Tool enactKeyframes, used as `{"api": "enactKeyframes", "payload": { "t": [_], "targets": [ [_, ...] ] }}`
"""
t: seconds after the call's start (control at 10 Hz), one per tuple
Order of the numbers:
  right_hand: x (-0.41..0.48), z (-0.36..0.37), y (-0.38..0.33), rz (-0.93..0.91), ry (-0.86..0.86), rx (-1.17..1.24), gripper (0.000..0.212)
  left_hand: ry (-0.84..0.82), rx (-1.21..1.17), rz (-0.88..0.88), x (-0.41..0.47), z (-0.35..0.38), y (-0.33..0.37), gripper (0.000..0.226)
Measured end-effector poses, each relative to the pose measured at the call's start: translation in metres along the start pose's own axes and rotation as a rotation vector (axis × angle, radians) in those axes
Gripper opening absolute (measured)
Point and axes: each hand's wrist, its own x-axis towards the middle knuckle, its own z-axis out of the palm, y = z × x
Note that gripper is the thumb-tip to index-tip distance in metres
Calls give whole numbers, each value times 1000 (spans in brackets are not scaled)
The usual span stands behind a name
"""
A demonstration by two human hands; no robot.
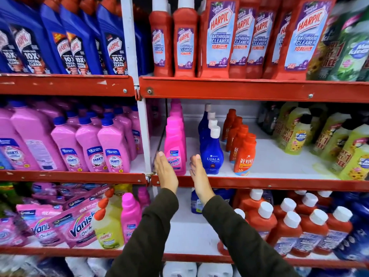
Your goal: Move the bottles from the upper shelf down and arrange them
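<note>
Head view is showing me both hands flat and unclenched, holding nothing: left hand [165, 172] and right hand [197, 174] flanking the front pink Vanish bottle [175, 148] on the middle shelf [259, 182]. I'm judging this as squaring up its row; next I'm needing a reach toward the red Harpic bottles [219, 37] above.

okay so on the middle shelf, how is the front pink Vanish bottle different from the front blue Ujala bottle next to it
The pink plastic Vanish bottle is flat-sided with a pink top; the dark blue plastic Ujala bottle is rounded and bulbous with a white cap. The Vanish bottle stands taller than the Ujala bottle. The Vanish bottle sits between the open left hand and right hand; the Ujala bottle stands outside them, beside the right hand. Both stand upright, each fronting a row.
</note>
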Motion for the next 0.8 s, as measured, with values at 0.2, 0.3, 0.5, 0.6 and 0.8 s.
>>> {"api": "enactKeyframes", "payload": {
  "t": [0.2,0.3,0.5,0.6,0.8],
  "targets": [
    [5,14,-5,70,-13,-22,64,-185,-98,-108,14,-7,3,67],
    [6,15,-6,63,-11,-36,62,-203,-89,-113,19,-7,-3,65],
    [11,12,-3,47,-14,-16,62,-219,-75,-95,26,-6,-9,68],
    [4,12,-7,-29,-57,-132,56,-188,-20,-56,16,-6,-5,69],
    [-6,-15,-45,-546,245,-195,31,17,139,435,-14,-6,24,54]
  ]
}}
